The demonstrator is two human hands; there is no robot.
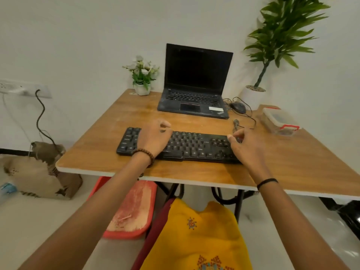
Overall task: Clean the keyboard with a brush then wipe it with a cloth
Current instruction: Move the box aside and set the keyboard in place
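Grip: nothing seen held by left hand (153, 139), fingers loosely curled above left-centre of keyboard (187, 147). Right hand (245, 147) curled at keyboard's 3 o'clock end; grasp not determinable. Keyboard laid across near edge of table (292, 168), kept within easy reach. Brush, cloth not sighted; possibly stored in clip-lid box (280, 121) at 2 o'clock. Laptop (194, 84) at 12 o'clock. Hands judged placed to square keyboard before brushing.
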